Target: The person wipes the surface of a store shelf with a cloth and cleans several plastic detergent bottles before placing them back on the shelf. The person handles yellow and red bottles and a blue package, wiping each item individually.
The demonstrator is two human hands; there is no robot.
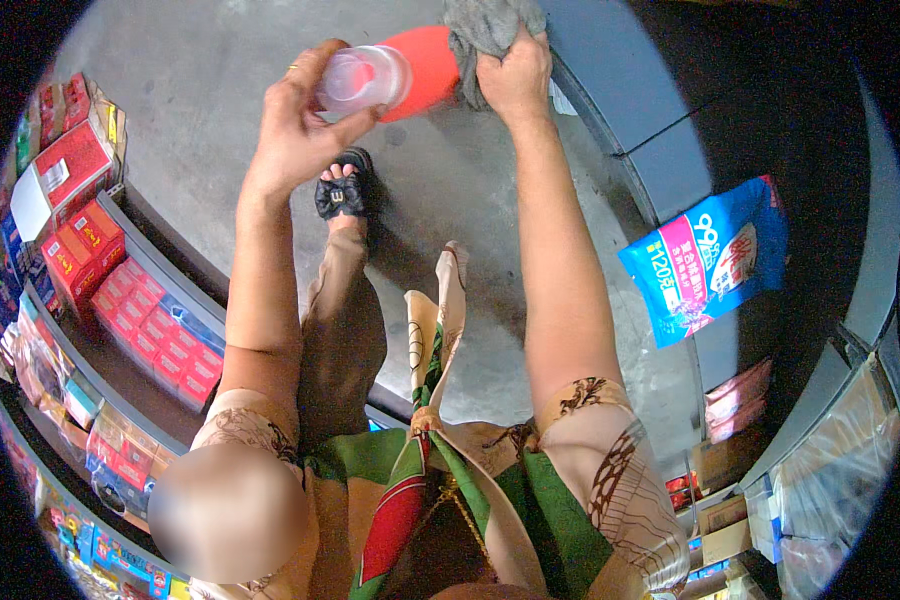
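Observation:
Out in front of me my left hand grips the clear, cup-like cap at one end of a red bottle, held sideways above the floor. A ring shows on one finger. My right hand is closed around a bunched grey cloth, which lies against the bottle's other end and covers it. The bottle looks slightly blurred, and its exact kind cannot be made out.
Shelves with red boxes and packs curve along my left. At right, a blue bag lies on a dark shelf with a grey edge. Cartons and plastic-wrapped goods stand at the lower right. My sandalled foot is on the concrete floor.

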